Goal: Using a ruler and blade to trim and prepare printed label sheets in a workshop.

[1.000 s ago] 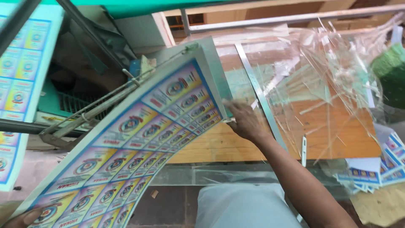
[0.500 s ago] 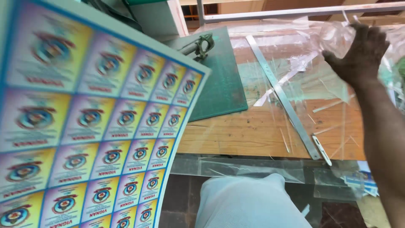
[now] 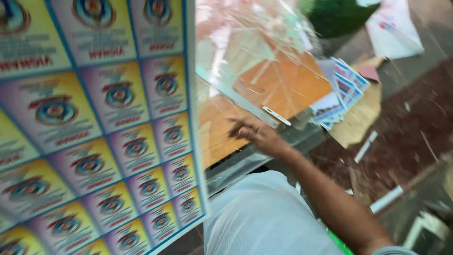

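the right hand (image 3: 257, 134) hangs open, fingers loosely spread, gripping nothing, just over the wooden table (image 3: 288, 85); a metal ruler (image 3: 238, 101) lies just beyond it; the printed sheet (image 3: 94, 127) stands to its left; the left hand is out of sight.

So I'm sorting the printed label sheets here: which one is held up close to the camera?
The big uncut sheet of labels filling the left. The other printed sheets lie stacked at the table's far end, beyond the right hand.

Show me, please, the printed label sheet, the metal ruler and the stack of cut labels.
printed label sheet (image 3: 94, 132), head view, on a label near its middle.
metal ruler (image 3: 236, 99), head view, mid-length of its blade.
stack of cut labels (image 3: 347, 87), head view, on the top sheet.
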